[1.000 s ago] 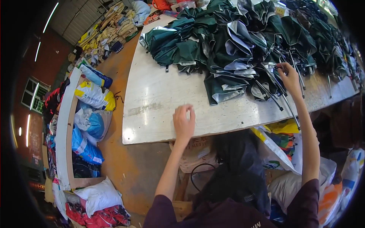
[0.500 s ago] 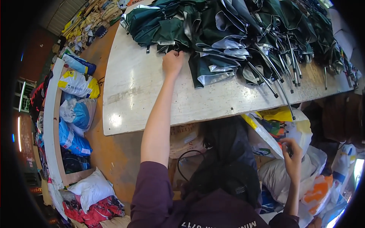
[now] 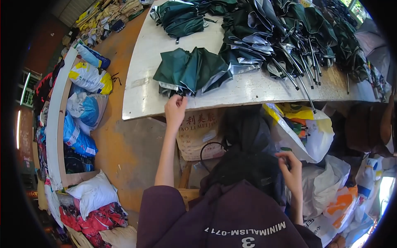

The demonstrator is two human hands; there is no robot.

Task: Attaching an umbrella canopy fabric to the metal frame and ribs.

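Pinching umbrella (image 3: 191,69), spread beyond left hand (image 3: 175,110); drawn nearer now, likely handier. Half-curling right hand (image 3: 291,167); cannot tell if gripping.

Bright on the tabletop (image 3: 139,94), glossy toward its near-left corner. Dim beneath the near edge. Shows a tube light (image 3: 18,129) glowing past the left edge. Fisheye-bent, black at the rim.

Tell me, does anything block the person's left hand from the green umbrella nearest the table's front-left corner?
Nothing visible does: the left hand has its fingers at the near end of the green umbrella, by the edge of the table. The other green umbrellas lie beyond it and to its right.
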